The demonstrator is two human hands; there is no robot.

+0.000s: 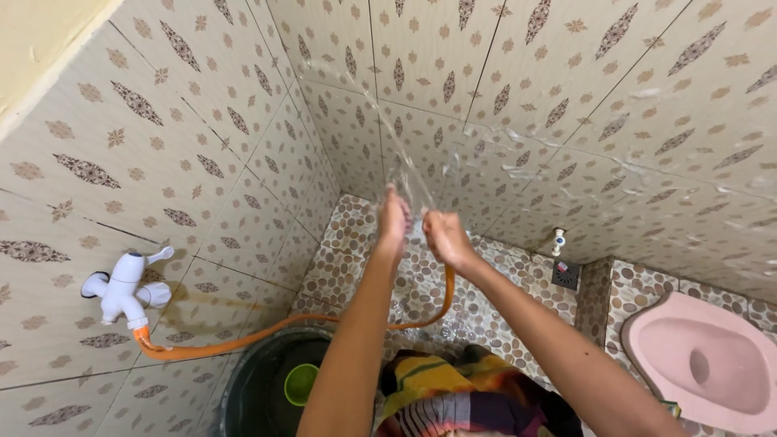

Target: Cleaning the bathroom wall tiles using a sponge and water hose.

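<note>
Wall tap: a white plastic tap (123, 290) juts from the patterned tile wall (202, 154) at the far left, its lever pointing up and to the right.
Hose: an orange hose (243, 340) is pushed onto the tap's spout, sags low along the wall, crosses above the bucket, then curves up to the hands at centre.
Bucket: a dark round bucket (251, 388) sits on the floor at the bottom, left of centre, with a green scoop (301, 383) lying inside it (only part of the scoop shows past the forearm).
Left hand: the left hand (394, 222) is raised at centre, fingers curled toward the hose end; whether it truly clasps the hose I cannot tell, since the spray blurs it.
Water: a jet of water (409, 178) shoots up from between the two hands and spatters across the tiles to the right.
Right hand: the right hand (443, 237) is closed around the upper end of the hose, just beside the left hand.
Floor: a pebble-pattern floor (502, 283) spreads below the hands.
Small tap: a small white tap (558, 241) sits low on the right wall, above a dark floor drain (565, 274).
Squat toilet: a pink squat toilet (704, 360) lies at the bottom right, well apart from the hands.
</note>
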